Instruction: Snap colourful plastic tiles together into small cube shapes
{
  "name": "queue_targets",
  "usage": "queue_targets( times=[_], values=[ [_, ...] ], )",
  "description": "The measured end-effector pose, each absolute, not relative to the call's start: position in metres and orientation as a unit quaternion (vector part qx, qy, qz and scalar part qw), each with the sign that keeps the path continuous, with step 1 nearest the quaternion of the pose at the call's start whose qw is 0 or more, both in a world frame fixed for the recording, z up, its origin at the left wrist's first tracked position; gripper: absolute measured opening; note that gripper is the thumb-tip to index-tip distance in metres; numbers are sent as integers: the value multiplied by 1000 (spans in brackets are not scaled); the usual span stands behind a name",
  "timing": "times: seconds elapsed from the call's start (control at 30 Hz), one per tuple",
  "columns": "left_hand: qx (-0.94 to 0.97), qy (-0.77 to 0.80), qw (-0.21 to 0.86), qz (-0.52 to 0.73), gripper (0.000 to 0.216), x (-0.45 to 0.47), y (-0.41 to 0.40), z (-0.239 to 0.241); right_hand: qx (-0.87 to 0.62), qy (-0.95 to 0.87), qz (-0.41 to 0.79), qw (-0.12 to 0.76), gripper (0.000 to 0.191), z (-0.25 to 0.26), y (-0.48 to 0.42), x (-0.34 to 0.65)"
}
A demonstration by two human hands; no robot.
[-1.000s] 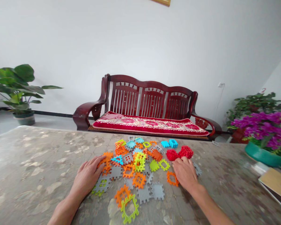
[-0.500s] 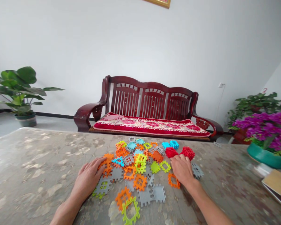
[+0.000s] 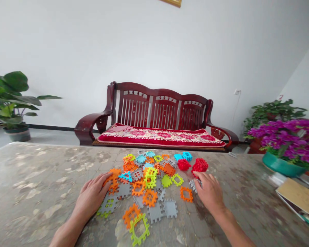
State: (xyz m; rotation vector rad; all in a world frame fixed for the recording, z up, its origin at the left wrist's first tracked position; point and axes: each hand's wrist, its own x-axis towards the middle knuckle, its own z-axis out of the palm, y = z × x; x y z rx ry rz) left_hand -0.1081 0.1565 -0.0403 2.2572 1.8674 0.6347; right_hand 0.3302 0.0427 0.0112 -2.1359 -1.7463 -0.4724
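My left hand (image 3: 94, 193) lies flat at the left edge of a spread of toothed plastic building tiles, its fingertips on some orange tiles (image 3: 115, 175). Grey tiles with a green one (image 3: 109, 204) stick out beside its thumb. My right hand (image 3: 209, 192) is at the right side, fingers stretched forward and thumb apart, fingertips at the near edge of a red tile stack (image 3: 200, 165). It partly covers a grey tile (image 3: 193, 185). Another red stack (image 3: 184, 164) stands just left, with blue stacks (image 3: 187, 156) behind. An orange frame tile (image 3: 186, 194) lies left of my right thumb.
Green, orange, blue and grey tiles (image 3: 150, 177) overlap mid-table. A turquoise planter (image 3: 283, 164) with purple flowers and a tan-covered book or box (image 3: 298, 193) stand at the right. A wooden bench (image 3: 164, 109) is beyond the patterned table (image 3: 54, 178).
My right hand has moved right and a little nearer, from between the red stacks to the front of the right one. My left hand stays on the orange tiles. The view has turned slightly right.
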Motion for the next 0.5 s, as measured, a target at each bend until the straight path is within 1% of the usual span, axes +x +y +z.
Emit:
queue_targets(
  times=[0.07, 0.13, 0.2, 0.27, 0.37, 0.5],
  values=[
    [751, 622, 76, 209, 46, -108, 156, -39, -782, -568, -155, 205, 40, 10, 31, 346],
    [751, 622, 78, 208, 47, -108, 156, -38, -815, -519, -139, 216, 56, 6, 22, 360],
    [752, 620, 75, 211, 48, -108, 156, -38, -848, -478, -113, 200, 72, 1, 17, 370],
    [754, 617, 69, 214, 47, -109, 157, -39, -870, -454, -74, 178, 82, -5, 16, 375],
    [755, 615, 64, 219, 46, -109, 157, -41, -883, -442, -27, 156, 87, -11, 19, 376],
    [756, 612, 63, 224, 46, -109, 157, -42, -887, -437, -12, 148, 86, -12, 25, 375]
  ],
)
